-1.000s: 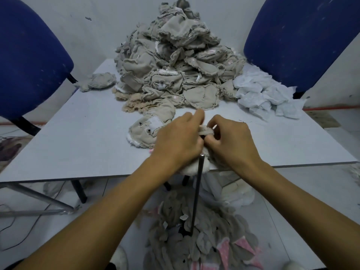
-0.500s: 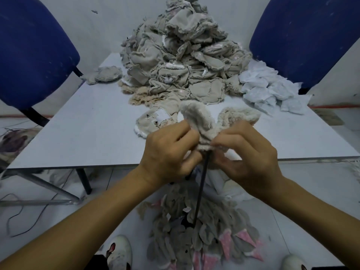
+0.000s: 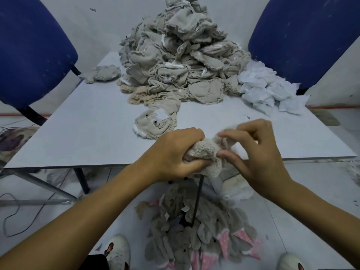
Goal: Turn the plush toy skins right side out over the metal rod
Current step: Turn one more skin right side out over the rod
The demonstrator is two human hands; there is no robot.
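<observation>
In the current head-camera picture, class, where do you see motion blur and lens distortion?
Head view: the right hand is smeared at its fingertips, and the plush skin beside them looks soft; the left hand is sharper. Wide-angle bending tilts the blue chairs outward and curves the table edge.

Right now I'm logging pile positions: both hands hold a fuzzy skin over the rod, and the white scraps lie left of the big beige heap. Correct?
Not quite. The head view shows the white scraps right of the big beige heap; both hands do hold the fuzzy skin over the rod.
</observation>
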